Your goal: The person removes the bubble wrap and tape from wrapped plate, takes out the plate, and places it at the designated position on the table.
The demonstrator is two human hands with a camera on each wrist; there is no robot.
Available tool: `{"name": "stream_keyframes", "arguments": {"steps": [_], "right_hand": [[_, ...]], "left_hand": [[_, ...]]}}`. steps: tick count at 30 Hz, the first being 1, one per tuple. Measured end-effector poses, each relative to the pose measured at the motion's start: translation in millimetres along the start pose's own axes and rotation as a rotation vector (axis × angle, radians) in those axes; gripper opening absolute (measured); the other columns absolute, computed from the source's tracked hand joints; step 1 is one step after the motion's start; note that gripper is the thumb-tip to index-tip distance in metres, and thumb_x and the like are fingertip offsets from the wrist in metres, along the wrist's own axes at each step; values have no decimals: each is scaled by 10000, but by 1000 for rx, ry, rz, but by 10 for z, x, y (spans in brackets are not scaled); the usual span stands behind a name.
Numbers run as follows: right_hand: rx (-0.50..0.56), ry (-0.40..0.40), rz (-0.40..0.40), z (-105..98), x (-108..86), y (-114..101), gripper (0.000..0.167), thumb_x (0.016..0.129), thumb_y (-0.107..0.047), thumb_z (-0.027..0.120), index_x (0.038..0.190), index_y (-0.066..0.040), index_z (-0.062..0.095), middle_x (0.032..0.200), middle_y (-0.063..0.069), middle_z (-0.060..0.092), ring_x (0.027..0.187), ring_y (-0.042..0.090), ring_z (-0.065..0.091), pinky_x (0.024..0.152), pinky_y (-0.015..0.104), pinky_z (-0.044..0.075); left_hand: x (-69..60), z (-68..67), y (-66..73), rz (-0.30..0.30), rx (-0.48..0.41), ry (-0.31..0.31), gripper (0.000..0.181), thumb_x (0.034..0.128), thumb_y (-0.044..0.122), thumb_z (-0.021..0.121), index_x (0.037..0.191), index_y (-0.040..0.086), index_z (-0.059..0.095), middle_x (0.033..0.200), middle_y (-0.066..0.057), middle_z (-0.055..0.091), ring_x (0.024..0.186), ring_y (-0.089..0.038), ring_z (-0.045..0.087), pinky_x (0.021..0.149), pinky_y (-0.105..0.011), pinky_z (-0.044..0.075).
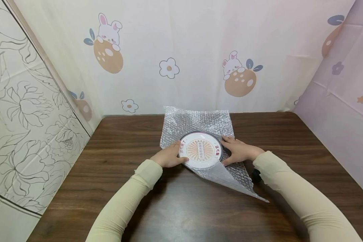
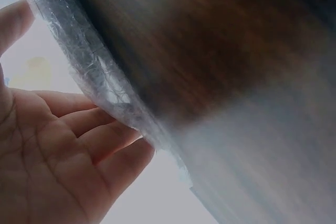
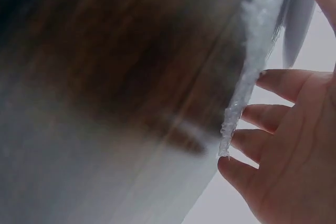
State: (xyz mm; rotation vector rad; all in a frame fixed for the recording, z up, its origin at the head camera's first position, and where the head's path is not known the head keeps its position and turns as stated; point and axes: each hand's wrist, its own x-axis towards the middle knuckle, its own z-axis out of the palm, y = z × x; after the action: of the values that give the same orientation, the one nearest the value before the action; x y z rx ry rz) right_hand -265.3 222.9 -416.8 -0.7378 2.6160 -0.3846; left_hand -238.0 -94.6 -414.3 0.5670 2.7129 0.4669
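A round white plate (image 1: 200,150) with red lettering and a sunburst print lies face up on a sheet of bubble wrap (image 1: 199,117) on the table. My left hand (image 1: 168,156) holds the plate's left edge, its thumb on the front rim. In the left wrist view, the fingers of that hand (image 2: 68,145) meet the bubble wrap (image 2: 84,51) along its edge. At the plate's right side, my right hand (image 1: 239,150) touches the wrap with spread fingers. Its fingertips meet the wrap's edge (image 3: 239,98) in the right wrist view. A front corner of the wrap folds over the plate's lower rim.
The dark wooden table (image 1: 115,144) backs onto a curtain (image 1: 196,40) printed with rabbits and flowers. A panel with flower line drawings (image 1: 24,101) stands at the left. Another pale curtain (image 1: 341,97) hangs at the right.
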Motion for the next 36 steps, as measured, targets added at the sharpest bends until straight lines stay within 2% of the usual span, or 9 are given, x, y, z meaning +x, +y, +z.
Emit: {"name": "stream_keyframes", "arguments": {"steps": [4,11,18,25,31,33,36], "right_hand": [[-1,-3,5,11,17,27,1101,778,-570,751,1542,17,218,1617,279,65,1462,535,46,1173,663,110],[8,1,11,25,42,66,1114,769,-577,756,1546,9,213,1621,271,61,1459,539,55,1156,679,148],[33,-3,10,-9,47,42,1119,768,-562,766,1545,15,204,1620,275,48,1458,541,53,1143,687,179],[55,-22,34,-49,47,8,1115,778,-547,764,1554,1,180,1629,256,23,1471,519,19,1154,674,171],[68,-33,36,-53,42,-4,1111,788,-536,761,1557,0,164,1630,253,2,1471,518,-9,1152,681,158],[68,-34,37,-53,40,-6,1112,788,-537,761,1556,3,164,1629,254,2,1471,518,-10,1152,682,155],[66,-31,38,-50,42,-3,1121,781,-548,762,1554,9,170,1628,258,9,1470,521,-4,1153,682,155]], "left_hand": [[-9,-8,4,8,16,22,923,951,536,550,1544,-44,147,1617,-193,201,1508,-315,202,1230,-410,219],[-26,-90,23,44,11,101,875,948,497,579,1536,-39,216,1593,-201,275,1489,-312,261,1222,-410,244],[-28,-177,20,34,-3,123,795,961,454,580,1523,-21,282,1576,-176,331,1476,-305,298,1213,-414,265],[-13,-154,-15,114,9,166,666,948,349,637,1452,-31,423,1469,-189,488,1392,-320,438,1177,-413,333],[-17,-138,-68,70,-17,158,641,949,337,641,1457,2,438,1461,-172,503,1388,-317,442,1171,-423,341],[-19,-144,-86,69,-23,171,599,949,334,644,1426,10,484,1414,-173,548,1353,-315,482,1145,-431,375],[-33,-168,-104,97,-25,197,496,946,317,651,1328,10,577,1250,-156,651,1214,-300,586,1045,-435,463]]}}
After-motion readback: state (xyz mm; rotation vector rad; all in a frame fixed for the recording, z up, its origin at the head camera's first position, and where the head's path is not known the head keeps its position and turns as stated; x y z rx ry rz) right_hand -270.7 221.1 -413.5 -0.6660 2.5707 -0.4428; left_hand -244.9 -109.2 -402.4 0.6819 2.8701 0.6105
